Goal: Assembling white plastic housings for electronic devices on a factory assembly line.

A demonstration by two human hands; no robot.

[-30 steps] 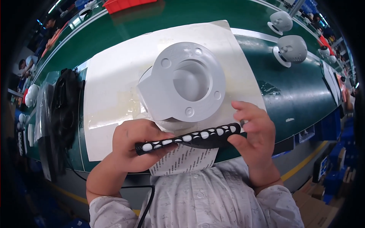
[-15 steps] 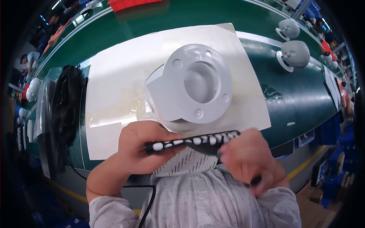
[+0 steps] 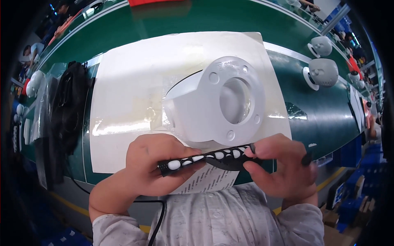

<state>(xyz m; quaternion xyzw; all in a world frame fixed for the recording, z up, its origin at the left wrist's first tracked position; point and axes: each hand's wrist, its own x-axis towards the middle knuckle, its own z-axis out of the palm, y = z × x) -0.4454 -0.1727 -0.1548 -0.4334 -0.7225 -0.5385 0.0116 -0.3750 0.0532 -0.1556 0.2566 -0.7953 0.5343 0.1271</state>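
Observation:
My left hand [image 3: 150, 164] grips one end of a black sheet [image 3: 225, 164] with white oval spots along its upper edge, thumb above and fingers beneath. At its other end, the thumb and index finger of my right hand [image 3: 283, 164] close on the sheet's edge. A small black oval [image 3: 306, 159] shows against a finger of the right hand. Under the sheet hangs a white backing paper [image 3: 211, 180] with printed rows. Just beyond my hands lies a light grey device housing [image 3: 191, 108], its ring-shaped base facing up and its round opening showing.
A white board [image 3: 123, 82] lies under the housing on the green table [image 3: 164, 22]. To the left are a black bag [image 3: 67, 102] and clear plastic wrap [image 3: 45, 110]. Two rounded grey devices [image 3: 323, 73] stand at the right. A red bin [image 3: 154, 2] is at the far edge.
My right hand has risen from a blurred, lowered pose, and its thumb and index finger now meet the sheet's end. The housing appears further right and more tilted. The left hand keeps its grip.

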